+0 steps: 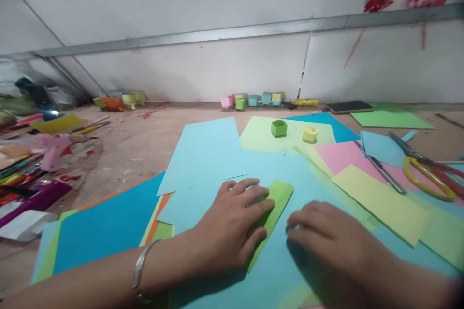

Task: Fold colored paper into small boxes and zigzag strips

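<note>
My left hand (239, 219), with a silver bangle at the wrist, lies with fingers apart on a narrow green paper strip (278, 203). The strip rests at a slant on light blue sheets (213, 154). Just right of the strip, my right hand (322, 231) hovers low over the blue paper, its fingers bent and pressed together; whatever they may hold is hidden. Beyond the hands stand a small green paper ring (279, 128) and a small yellow folded paper piece (310, 134) on a pale green sheet (253, 135).
Yellow-handled scissors (427, 178), a metal blade-like tool (384, 174) and a yellow paper piece (380, 203) lie at the right. A pink glue gun (54, 149) and purple tool (39, 198) are left. Small paper cubes (253, 100) and a phone (350, 107) stand near the wall.
</note>
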Available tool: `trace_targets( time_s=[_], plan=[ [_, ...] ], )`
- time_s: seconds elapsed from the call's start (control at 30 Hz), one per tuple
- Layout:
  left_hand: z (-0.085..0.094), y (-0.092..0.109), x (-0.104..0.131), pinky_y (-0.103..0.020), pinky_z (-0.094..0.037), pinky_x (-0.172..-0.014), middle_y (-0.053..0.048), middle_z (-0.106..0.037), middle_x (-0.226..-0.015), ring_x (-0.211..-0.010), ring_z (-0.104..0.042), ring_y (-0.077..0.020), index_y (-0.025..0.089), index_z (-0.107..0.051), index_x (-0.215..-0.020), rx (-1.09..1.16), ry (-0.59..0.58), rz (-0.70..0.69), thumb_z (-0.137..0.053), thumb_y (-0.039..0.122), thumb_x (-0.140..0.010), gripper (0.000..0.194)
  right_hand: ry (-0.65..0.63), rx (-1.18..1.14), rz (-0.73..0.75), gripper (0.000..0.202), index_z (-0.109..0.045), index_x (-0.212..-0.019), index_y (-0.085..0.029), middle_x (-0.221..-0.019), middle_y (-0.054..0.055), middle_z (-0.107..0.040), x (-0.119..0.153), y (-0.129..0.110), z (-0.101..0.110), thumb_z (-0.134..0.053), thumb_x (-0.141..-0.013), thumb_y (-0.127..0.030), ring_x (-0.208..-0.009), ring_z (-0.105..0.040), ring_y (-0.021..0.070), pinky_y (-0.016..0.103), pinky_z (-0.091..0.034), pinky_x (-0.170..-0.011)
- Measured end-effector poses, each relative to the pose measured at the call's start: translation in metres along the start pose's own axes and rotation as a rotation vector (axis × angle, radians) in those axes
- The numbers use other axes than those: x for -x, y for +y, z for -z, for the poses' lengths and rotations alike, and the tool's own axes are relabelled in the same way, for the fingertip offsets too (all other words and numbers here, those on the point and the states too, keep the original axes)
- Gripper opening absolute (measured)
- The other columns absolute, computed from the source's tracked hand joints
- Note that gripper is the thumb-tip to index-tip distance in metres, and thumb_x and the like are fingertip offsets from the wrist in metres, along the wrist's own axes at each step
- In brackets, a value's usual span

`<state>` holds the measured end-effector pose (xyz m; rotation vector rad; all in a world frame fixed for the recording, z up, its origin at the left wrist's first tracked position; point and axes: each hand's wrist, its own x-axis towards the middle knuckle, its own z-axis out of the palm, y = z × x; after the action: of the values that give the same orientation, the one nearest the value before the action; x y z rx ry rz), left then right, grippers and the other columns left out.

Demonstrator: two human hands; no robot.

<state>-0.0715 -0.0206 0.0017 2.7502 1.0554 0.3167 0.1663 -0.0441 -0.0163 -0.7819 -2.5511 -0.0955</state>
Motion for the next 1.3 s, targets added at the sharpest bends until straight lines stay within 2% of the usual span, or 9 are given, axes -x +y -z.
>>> trace_targets(
  time_s=[0.1,0.23,0.47,0.63,0.83,0.97,1.07,1.17,1.3],
  plan=[
    [-0.002,-0.002,0.000,-0.058,-0.035,-0.096,-0.009,-0.058,-0.133,-0.131,-0.043,-0.0360,0.025,-0.054,-0.129,-0.017,0.004,-0.026,-0.049,0.018,-0.089,0.041,0.128,0.146,-0.110,0.028,-0.068,-0.093,-0.012,-0.098,0.014,-0.067,-0.001,0.017,0.000,-0.041,-0.090,-0.006,-0.086,-0.058,0.0224,0.033,-0.048,-0.072],
    [-0.006,-0.004,0.000,-0.056,-0.038,-0.095,-0.009,-0.058,-0.133,-0.131,-0.044,-0.0361,0.030,-0.057,-0.125,-0.062,0.028,-0.064,-0.048,0.017,-0.091,0.038,0.062,0.207,-0.139,0.033,-0.070,-0.094,-0.012,-0.098,0.015,-0.066,-0.002,0.025,-0.003,-0.039,-0.089,-0.003,-0.086,-0.059,0.0244,0.036,-0.049,-0.071],
    [-0.007,-0.009,0.001,-0.061,-0.036,-0.096,-0.013,-0.054,-0.139,-0.133,-0.043,-0.0399,0.027,-0.053,-0.130,-0.082,-0.026,-0.117,-0.058,0.015,-0.079,0.052,0.055,0.125,-0.121,0.032,-0.070,-0.094,-0.012,-0.098,0.015,-0.066,0.001,0.028,-0.009,-0.039,-0.090,-0.003,-0.089,-0.057,0.0241,0.036,-0.048,-0.074],
    [-0.003,-0.012,-0.001,-0.058,-0.035,-0.099,-0.010,-0.055,-0.141,-0.133,-0.045,-0.0373,0.030,-0.056,-0.129,-0.093,-0.043,-0.179,-0.059,0.015,-0.081,0.050,0.036,0.115,-0.133,0.032,-0.067,-0.080,-0.013,-0.098,0.014,-0.066,0.000,0.025,-0.004,-0.039,-0.089,-0.002,-0.089,-0.055,0.0236,0.037,-0.047,-0.074],
    [-0.001,-0.016,-0.005,-0.054,-0.037,-0.098,-0.005,-0.055,-0.141,-0.133,-0.045,-0.0342,0.038,-0.060,-0.125,-0.061,-0.049,-0.272,-0.057,0.016,-0.088,0.043,0.006,0.057,-0.150,0.031,-0.065,-0.070,-0.015,-0.077,0.008,-0.060,-0.007,0.020,0.005,-0.044,-0.092,-0.009,-0.071,-0.051,0.0182,0.030,-0.039,-0.064],
    [-0.001,-0.012,-0.004,-0.050,-0.041,-0.093,-0.010,-0.061,-0.130,-0.119,-0.054,-0.0308,0.028,-0.056,-0.130,0.003,0.023,-0.150,-0.051,0.026,-0.093,0.037,-0.082,0.077,-0.167,0.031,-0.064,-0.072,-0.015,-0.069,0.005,-0.056,-0.003,0.020,0.005,-0.042,-0.093,-0.009,-0.065,-0.047,0.0167,0.030,-0.034,-0.060],
    [-0.002,-0.007,-0.002,-0.046,-0.045,-0.083,-0.013,-0.066,-0.114,-0.098,-0.059,-0.0285,0.019,-0.051,-0.135,0.004,0.065,-0.025,-0.057,0.037,-0.091,0.048,-0.086,0.069,-0.171,0.032,-0.059,-0.065,-0.016,-0.064,0.003,-0.053,0.001,0.019,0.004,-0.045,-0.093,-0.011,-0.062,-0.043,0.0164,0.030,-0.030,-0.059],
    [-0.005,-0.005,-0.001,-0.042,-0.046,-0.076,-0.012,-0.067,-0.104,-0.089,-0.059,-0.0260,0.018,-0.053,-0.131,0.002,0.085,0.017,-0.057,0.026,-0.089,0.043,-0.066,0.032,-0.204,0.030,-0.058,-0.065,-0.016,-0.068,0.004,-0.054,0.001,0.017,0.003,-0.047,-0.093,-0.014,-0.065,-0.044,0.0172,0.031,-0.031,-0.060],
    [-0.008,-0.009,-0.002,-0.036,-0.046,-0.071,-0.007,-0.068,-0.089,-0.081,-0.058,-0.0217,0.016,-0.062,-0.116,0.154,0.108,0.005,-0.052,0.018,-0.089,0.028,0.040,0.001,-0.224,0.020,-0.066,-0.095,-0.012,-0.094,0.012,-0.062,-0.005,0.021,0.001,-0.047,-0.093,-0.014,-0.084,-0.051,0.0228,0.035,-0.039,-0.070]
  ],
)
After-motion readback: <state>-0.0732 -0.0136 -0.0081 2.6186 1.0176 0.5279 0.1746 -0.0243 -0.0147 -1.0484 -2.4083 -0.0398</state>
